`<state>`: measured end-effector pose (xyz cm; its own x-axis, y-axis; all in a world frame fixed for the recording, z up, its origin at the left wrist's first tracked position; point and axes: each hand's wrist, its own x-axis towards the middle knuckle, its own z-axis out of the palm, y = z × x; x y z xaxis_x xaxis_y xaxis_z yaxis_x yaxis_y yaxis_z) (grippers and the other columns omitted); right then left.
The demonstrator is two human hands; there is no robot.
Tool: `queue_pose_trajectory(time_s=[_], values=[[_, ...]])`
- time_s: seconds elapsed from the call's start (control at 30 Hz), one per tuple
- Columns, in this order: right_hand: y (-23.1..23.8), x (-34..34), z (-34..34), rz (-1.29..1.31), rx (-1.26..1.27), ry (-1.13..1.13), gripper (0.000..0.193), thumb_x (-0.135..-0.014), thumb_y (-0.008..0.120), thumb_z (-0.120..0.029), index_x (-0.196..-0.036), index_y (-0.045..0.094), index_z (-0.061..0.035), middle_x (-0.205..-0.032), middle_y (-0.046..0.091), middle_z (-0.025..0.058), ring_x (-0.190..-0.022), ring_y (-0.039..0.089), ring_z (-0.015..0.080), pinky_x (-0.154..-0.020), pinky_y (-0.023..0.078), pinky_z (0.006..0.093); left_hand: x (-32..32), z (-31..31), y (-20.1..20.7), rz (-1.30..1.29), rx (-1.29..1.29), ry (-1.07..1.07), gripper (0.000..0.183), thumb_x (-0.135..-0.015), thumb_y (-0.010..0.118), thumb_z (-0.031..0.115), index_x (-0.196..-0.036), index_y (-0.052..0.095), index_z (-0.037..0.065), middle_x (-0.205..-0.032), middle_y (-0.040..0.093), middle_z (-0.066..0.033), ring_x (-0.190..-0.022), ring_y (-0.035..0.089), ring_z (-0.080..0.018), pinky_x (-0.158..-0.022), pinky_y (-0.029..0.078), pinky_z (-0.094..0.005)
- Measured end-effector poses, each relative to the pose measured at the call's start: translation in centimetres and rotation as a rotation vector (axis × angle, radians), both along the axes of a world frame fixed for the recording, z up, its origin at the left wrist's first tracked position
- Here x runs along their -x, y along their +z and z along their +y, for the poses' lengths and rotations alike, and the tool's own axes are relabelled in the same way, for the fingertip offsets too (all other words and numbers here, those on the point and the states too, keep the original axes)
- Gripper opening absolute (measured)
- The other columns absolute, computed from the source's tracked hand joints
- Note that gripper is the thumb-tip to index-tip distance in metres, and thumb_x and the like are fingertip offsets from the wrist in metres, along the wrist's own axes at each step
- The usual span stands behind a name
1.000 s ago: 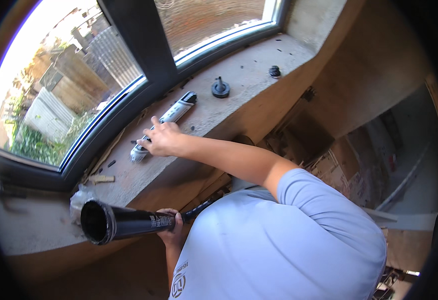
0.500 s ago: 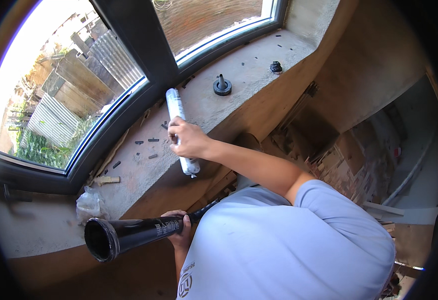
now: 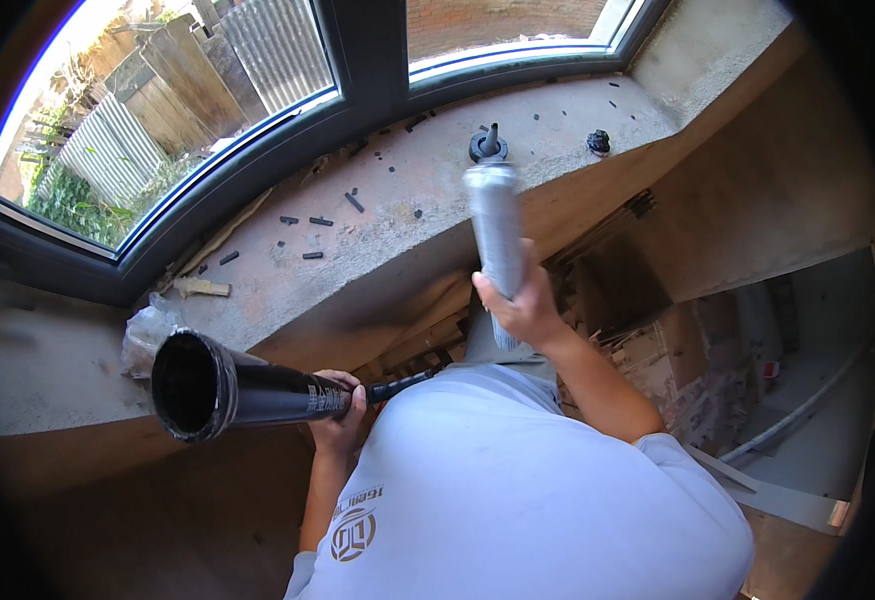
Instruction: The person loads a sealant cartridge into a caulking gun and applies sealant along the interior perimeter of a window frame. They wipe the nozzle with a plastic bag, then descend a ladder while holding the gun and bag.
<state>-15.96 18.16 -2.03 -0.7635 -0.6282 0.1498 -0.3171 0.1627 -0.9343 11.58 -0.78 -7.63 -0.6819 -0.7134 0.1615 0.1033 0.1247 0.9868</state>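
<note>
My left hand point(image 3: 338, 428) is closed round the rear of a black sealant gun barrel point(image 3: 273, 393). Its wide mouth faces left, with dark smears round the rim, and a black handle part sticks out behind the hand. In front of my body, my right hand point(image 3: 530, 308) grips a silver-white sealant sausage point(image 3: 496, 220) by its lower half. The sausage is nearly upright, clear of the sill's edge and blurred by motion. Just beyond its top, a black ring cap with a cone nozzle point(image 3: 489, 146) rests on the windowsill.
The rough concrete sill point(image 3: 388, 205) curves below a dark window frame point(image 3: 370, 90). On it lie several short black strips point(image 3: 355, 202), a dark lump point(image 3: 599, 142), a pale wood piece point(image 3: 202, 288) and a clear plastic bag point(image 3: 150, 335). Debris point(image 3: 658, 385) covers the floor at right.
My right hand has lifted the sausage off the sill area and carried it right, toward my body. The gun barrel has swung slightly up and left in the view, which has shifted too.
</note>
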Motion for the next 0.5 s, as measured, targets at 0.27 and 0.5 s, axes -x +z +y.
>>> queue_pose_trajectory(time_s=[0.27, 0.5], values=[[1.4, -0.3, 0.5, -0.423, -0.072, -0.035, 0.034, -0.087, 0.072, -0.01, -0.114, 0.055, 0.0025, -0.082, 0.063, 0.0078, -0.063, 0.063, 0.0145, -0.056, 0.053, 0.0325, -0.1, -0.4, -0.8, 0.038, 0.111, -0.09, 0.034, -0.085, 0.072, -0.006, -0.112, 0.053, 0.004, -0.098, 0.066, -0.0086, -0.088, 0.063, -0.0152, -0.084, 0.053, -0.0309], [-0.2, 0.4, -1.1, -0.043, 0.049, -0.125, 0.027, -0.087, 0.07, -0.006, -0.109, 0.056, 0.0001, -0.077, 0.061, 0.0066, -0.058, 0.06, 0.0133, -0.057, 0.052, 0.0298, -1.0, -0.3, -1.3, 0.002, 0.138, -0.053, 0.034, -0.085, 0.071, -0.007, -0.111, 0.054, 0.004, -0.098, 0.066, -0.0083, -0.087, 0.063, -0.0146, -0.083, 0.053, -0.0305]])
